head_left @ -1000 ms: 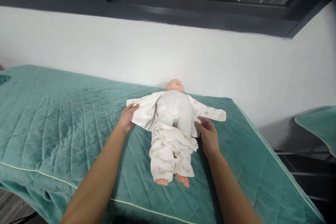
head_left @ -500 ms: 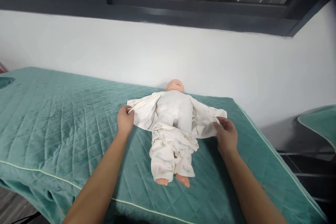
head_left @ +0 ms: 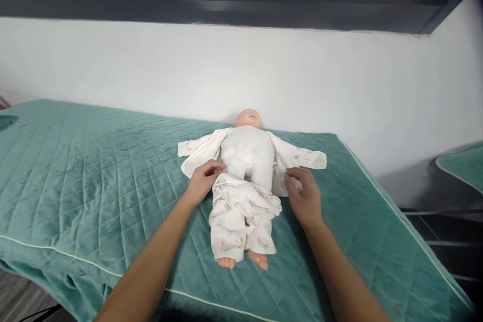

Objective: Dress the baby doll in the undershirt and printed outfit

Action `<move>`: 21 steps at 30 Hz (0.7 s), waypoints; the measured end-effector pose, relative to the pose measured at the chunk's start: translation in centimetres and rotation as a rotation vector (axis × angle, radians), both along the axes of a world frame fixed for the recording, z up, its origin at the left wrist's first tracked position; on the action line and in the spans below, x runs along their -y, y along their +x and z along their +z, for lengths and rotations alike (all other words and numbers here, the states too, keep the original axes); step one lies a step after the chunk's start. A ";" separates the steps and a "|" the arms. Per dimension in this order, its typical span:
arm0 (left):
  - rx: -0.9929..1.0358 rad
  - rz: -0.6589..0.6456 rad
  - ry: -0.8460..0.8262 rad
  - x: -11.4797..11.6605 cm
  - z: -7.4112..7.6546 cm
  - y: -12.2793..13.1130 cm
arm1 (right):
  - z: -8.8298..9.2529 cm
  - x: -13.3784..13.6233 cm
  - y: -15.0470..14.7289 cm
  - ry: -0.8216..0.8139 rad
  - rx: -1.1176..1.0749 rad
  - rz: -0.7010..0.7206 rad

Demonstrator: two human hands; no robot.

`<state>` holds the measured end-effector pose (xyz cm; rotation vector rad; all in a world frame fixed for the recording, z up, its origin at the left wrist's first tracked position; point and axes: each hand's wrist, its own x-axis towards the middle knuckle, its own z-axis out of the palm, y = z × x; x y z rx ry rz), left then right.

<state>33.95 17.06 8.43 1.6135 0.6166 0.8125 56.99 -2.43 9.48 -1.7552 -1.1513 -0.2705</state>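
Note:
A baby doll [head_left: 248, 153] lies on its back on the green quilted bed [head_left: 94, 171], head toward the wall. It wears printed white trousers [head_left: 241, 219], and an open white jacket [head_left: 199, 153] is spread under it with both sleeves out. My left hand [head_left: 204, 181] rests at the doll's left hip, its fingers curled on the lower edge of the left jacket flap. On the other side, the fingers of my right hand [head_left: 304, 196] pinch the right jacket flap [head_left: 281, 181] beside the doll's waist.
The bed's right edge [head_left: 381, 196] drops to a dark floor, and the corner of a second green bed [head_left: 464, 161] shows at the far right. A white wall [head_left: 241, 75] under a dark window frame stands just behind the doll's head.
Both hands have moved inward from the outer edges of the jacket flaps to the doll's waist. The right flap lies closer to the body again. The camera has tilted down slightly.

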 end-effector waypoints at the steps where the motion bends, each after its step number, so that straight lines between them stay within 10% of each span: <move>1: 0.007 -0.075 -0.055 0.2 0.1 0.0 | 0.3 -0.1 -0.8 0.002 -0.058 0.105; 7: 0.040 -0.311 -0.098 -0.2 0.8 -1.3 | 1.0 -0.3 -3.3 -0.096 -0.267 0.433; 21: -0.128 -0.398 -0.174 0.6 0.9 -2.2 | 1.8 0.9 -2.3 -0.257 -0.188 0.544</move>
